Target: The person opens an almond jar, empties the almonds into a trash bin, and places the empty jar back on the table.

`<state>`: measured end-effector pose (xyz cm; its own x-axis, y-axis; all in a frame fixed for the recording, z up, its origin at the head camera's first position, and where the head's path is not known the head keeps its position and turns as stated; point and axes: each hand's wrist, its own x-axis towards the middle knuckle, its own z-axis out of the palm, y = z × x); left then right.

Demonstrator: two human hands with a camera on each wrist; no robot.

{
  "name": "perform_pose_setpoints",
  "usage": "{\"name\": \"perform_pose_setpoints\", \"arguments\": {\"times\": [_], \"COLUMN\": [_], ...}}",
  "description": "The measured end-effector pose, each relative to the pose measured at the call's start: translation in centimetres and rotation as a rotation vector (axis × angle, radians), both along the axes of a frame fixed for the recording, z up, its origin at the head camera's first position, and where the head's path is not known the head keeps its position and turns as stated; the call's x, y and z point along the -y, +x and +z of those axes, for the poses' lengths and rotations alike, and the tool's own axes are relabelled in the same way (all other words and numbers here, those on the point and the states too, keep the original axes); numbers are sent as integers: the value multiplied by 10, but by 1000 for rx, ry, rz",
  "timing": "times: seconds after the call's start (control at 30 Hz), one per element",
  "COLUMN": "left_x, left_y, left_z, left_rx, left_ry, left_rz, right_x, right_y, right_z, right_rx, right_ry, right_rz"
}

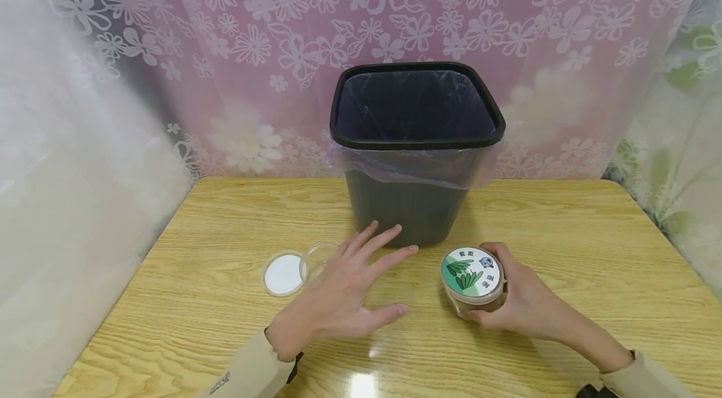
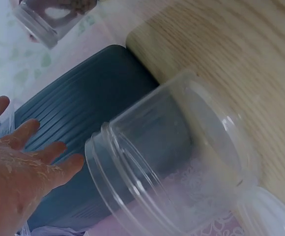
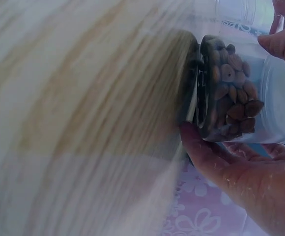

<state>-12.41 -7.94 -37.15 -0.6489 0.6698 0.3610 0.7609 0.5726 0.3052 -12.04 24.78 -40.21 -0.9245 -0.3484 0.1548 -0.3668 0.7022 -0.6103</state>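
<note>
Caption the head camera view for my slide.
Right hand grips a lidded jar; left hand spread open before the trash bin.

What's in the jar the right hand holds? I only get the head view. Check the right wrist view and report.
Observer: The lidded jar is packed with brown, almond-like pieces; the right hand wraps its fingers round the jar's side.
Operator: Now the left wrist view. Tell me what the left hand hides.
Observer: An empty clear jar with no lid lies on its side on the table.
Operator: Confirm whether the hand grips it.
Observer: No. The left hand is spread, with straight fingers that grip nothing, in front of the ribbed bin.
</note>
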Motion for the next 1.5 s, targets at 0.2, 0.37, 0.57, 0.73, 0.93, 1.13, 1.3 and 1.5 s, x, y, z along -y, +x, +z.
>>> {"name": "perform_pose_setpoints", "arguments": {"times": [0.2, 0.37, 0.57, 0.73, 0.93, 1.13, 1.3, 1.5], "left_x": [-6, -11, -16, -18, -22, -25, -27, -29], "left_y": [0, 1, 2, 3, 1, -1, -2, -3], "left_z": [-4, -6, -10, -12, -16, -20, -21, -22], "left_rx": [69, 105, 172, 280, 379, 419, 415, 397], "left_ry": [36, 37, 48, 54, 105, 153, 161, 151], "left_rz": [-26, -23, -29, -19, -43, -106, -123, -140], "right_x": [0, 2, 4, 8, 13, 17, 21, 21], "right_y": [1, 0, 1, 0, -1, -1, -1, -2], "right_z": [1, 1, 2, 6, 10, 12, 10, 7], "right_rx": [-38, -84, -176, -219, -202, -199, -198, -241], "right_ry": [25, 34, 50, 76, 113, 130, 76, 55], "right_rz": [14, 31, 73, 135, 158, 165, 177, 205]}}
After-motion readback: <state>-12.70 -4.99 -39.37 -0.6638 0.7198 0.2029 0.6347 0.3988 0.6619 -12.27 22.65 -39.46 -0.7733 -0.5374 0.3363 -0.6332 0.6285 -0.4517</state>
